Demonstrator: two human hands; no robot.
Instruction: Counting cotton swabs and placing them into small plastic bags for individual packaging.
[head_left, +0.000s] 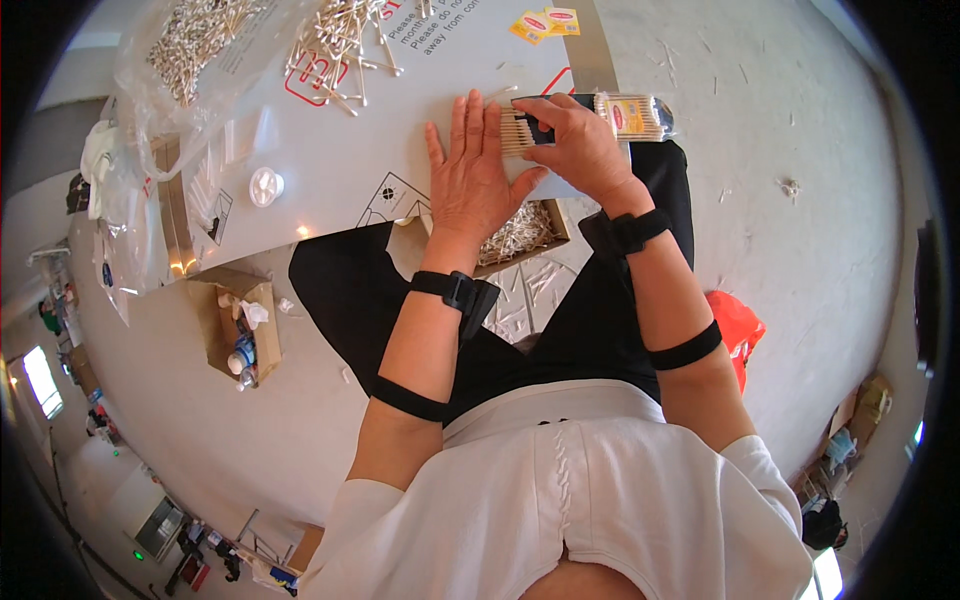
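Tan swabs (512, 136) at right hand (590, 150) (table edge (568, 189) near, floor (745, 200) beyond)

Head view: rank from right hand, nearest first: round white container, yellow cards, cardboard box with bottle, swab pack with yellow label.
From the right hand:
1. Swab pack: just to its right.
2. Yellow cards: toward the picture's top.
3. Round white container: well to the left.
4. Cardboard box: lower left, farthest.

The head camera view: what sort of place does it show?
Probably an informal packing workshop: a heap of white-tipped cotton swabs, a transparent yellow-labelled swab packet and an open brown cardboard box holding more swabs.
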